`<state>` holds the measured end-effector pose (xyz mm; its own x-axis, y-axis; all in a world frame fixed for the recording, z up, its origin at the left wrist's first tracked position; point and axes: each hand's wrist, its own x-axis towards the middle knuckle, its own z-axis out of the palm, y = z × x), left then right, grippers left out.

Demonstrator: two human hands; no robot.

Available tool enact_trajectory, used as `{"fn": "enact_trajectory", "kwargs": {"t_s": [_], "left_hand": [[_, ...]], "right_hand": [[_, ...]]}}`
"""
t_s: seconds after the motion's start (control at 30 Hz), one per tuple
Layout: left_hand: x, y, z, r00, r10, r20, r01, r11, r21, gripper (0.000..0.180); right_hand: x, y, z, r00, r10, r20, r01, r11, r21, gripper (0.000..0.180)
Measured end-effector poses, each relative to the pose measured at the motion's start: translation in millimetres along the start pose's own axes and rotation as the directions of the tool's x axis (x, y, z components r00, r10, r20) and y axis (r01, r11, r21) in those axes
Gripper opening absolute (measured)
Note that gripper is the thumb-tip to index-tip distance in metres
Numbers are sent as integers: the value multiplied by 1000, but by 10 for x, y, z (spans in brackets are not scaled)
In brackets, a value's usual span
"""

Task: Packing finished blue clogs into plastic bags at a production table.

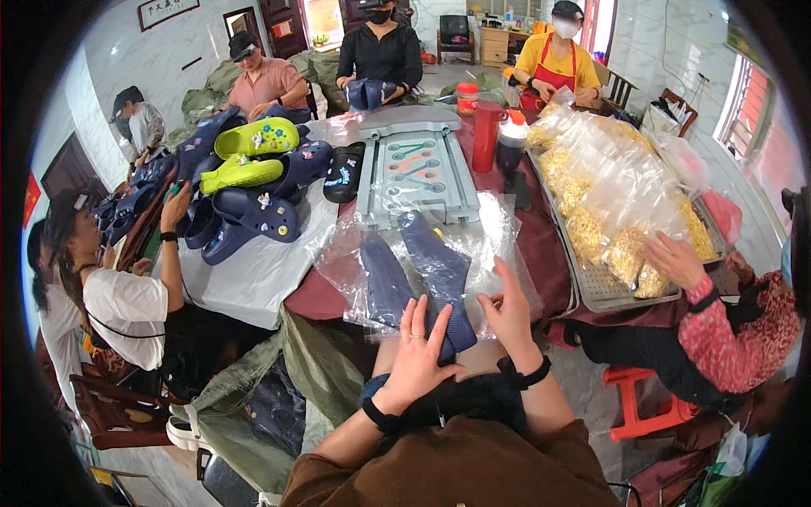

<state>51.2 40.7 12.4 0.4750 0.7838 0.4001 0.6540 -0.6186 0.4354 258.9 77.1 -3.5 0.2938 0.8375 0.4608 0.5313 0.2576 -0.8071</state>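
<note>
A pair of navy foam clogs lies sole-side or sideways at the table's near edge; I cannot tell which. The right clog [435, 262] is angled against the left clog [386, 283]. Clear plastic bag film [500, 224] spreads around and under them. My left hand [416, 351] rests with fingers stretched out over the clogs' near ends. Fingers apart, my right hand [509, 311] is beside the right clog, at the bag's right part, and grips nothing I can see.
Beyond the bag stands a grey plastic case [414, 169]. Navy clogs [253, 224] and lime-green clogs [253, 139] are piled at left. A metal tray [612, 300] of bagged yellow food, a red cup [487, 135] and a dark-liquid bottle [511, 139] stand right. Several people sit around.
</note>
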Motion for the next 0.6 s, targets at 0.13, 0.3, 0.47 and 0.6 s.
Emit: {"fn": "enact_trajectory", "kwargs": {"t_s": [0.13, 0.3, 0.47, 0.6], "left_hand": [[6, -95, 97, 998, 31, -61, -29, 999, 24, 91], [3, -240, 13, 987, 24, -156, -37, 996, -76, 71], [-39, -290, -117, 978, 148, -147, -163, 982, -93, 62], [-154, -300, -178, 979, 186, -85, -201, 946, -255, 54]], "right_hand": [[14, 262, 85, 980, -170, 101, 183, 974, -131, 31], [-255, 38, -89, 967, -75, 245, 54, 994, 93, 25], [-470, -79, -168, 916, -196, 351, 164, 979, 117, 68], [-558, -167, -145, 879, -187, 438, 217, 976, -18, 78]]}}
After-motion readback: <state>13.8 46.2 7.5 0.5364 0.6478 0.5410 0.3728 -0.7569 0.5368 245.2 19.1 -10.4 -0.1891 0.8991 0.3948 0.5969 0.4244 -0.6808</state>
